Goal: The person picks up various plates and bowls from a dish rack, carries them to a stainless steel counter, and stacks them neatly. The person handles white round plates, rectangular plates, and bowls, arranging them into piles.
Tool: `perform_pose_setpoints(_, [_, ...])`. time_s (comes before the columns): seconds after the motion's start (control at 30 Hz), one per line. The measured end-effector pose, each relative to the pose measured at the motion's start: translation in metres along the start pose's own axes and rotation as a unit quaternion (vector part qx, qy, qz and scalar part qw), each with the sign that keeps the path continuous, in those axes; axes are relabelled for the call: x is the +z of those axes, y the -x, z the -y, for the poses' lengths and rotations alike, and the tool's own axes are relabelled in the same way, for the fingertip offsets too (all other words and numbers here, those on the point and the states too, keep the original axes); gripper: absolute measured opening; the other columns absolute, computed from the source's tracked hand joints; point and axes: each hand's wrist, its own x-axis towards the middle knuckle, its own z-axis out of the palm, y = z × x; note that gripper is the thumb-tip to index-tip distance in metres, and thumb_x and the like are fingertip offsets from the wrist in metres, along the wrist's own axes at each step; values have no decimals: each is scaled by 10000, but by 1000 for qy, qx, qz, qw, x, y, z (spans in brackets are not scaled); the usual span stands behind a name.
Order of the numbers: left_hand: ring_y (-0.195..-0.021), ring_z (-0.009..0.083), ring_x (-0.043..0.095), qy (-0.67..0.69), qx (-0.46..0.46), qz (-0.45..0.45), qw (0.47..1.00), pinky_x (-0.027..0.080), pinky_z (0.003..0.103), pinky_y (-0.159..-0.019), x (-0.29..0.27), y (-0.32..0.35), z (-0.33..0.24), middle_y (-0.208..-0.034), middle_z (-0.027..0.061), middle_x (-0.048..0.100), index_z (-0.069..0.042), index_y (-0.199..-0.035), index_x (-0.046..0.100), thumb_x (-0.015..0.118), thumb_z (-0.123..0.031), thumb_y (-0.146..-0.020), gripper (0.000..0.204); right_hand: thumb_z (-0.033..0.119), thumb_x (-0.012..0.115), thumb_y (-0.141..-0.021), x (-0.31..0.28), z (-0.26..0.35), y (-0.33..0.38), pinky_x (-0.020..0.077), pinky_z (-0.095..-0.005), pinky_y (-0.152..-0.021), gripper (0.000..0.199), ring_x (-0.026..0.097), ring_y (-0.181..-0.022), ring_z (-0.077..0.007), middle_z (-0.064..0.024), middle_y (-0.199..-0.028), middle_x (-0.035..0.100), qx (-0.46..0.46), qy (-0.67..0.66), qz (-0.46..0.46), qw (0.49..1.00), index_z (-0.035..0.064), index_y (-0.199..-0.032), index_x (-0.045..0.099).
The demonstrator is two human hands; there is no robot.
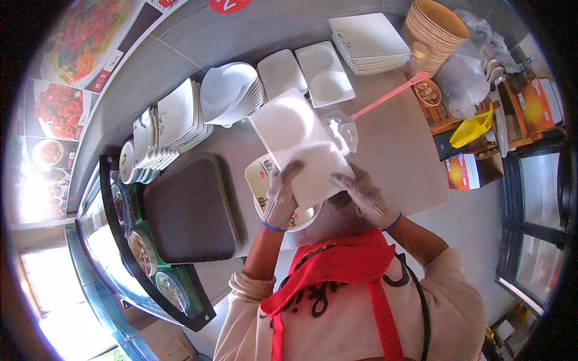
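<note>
A white rectangular dish with shallow wells (295,129) is tilted up in front of me, above the counter. My left hand (282,195), in a pale knit glove, is closed on its lower left edge. My right hand (365,194), gloved alike, grips its lower right edge. Partly hidden beneath the dish and my left hand are cream bowls (257,173) with dark and red markings. Just beyond the dish lies a clear plastic scoop (348,133) with a pink handle.
A dark tray (191,210) lies on the counter (415,165) at left. White dish stacks (232,90) line the back wall. At far right stand stacked tan bowls (435,30), plastic bags (462,84) and a yellow scoop (472,128). A glass-fronted case (111,240) holds food bowls at left.
</note>
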Motion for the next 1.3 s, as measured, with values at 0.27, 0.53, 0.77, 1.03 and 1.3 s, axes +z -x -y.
perform_pose_setpoints(0.27, [-947, 268, 604, 16, 65, 149, 987, 568, 383, -747, 42, -49, -3, -1073, 143, 564, -7, -1196, 429, 610, -83, -779, 461, 271, 628, -802, -24, 7, -42, 485, -285, -548, 415, 609, -735, -151, -86, -916, 645, 46, -62, -126, 989, 9, -1119, 570])
perform_pose_setpoints(0.53, [-1001, 216, 589, -102, 185, 191, 959, 526, 249, -814, 23, -56, -11, -1062, 118, 557, -10, -1206, 482, 579, -136, -868, 373, 215, 614, -813, -41, 37, -89, 456, -266, -438, 302, 622, -560, -153, -72, -792, 640, 99, -36, -163, 981, 42, -1054, 563])
perform_pose_setpoints(0.77, [-1068, 243, 572, -202, 236, 122, 943, 485, 347, -908, -58, 0, 7, -1187, 153, 551, 3, -1266, 448, 536, -207, -916, 418, 180, 607, -821, -59, 15, -162, 454, -261, -441, 145, 575, -537, -145, -57, -710, 586, 56, -96, -159, 981, 43, -862, 581])
perform_pose_setpoints(1.03, [-1027, 245, 589, 34, 154, -47, 986, 473, 378, -916, -123, 69, 34, -1171, 171, 570, 19, -1267, 443, 563, -214, -904, 447, 261, 694, -745, -81, -51, -248, 485, -308, -518, 344, 604, -718, -199, -78, -913, 607, -12, -57, -200, 978, 46, -995, 596])
perform_pose_setpoints(1.3, [-1037, 281, 594, 69, 165, -123, 976, 499, 380, -895, -153, 87, 61, -1160, 167, 575, -3, -1248, 460, 488, -178, -924, 369, 283, 684, -785, -61, -3, -224, 484, -389, -785, 290, 583, -851, -170, -55, -952, 584, 34, -103, -145, 983, 63, -951, 594])
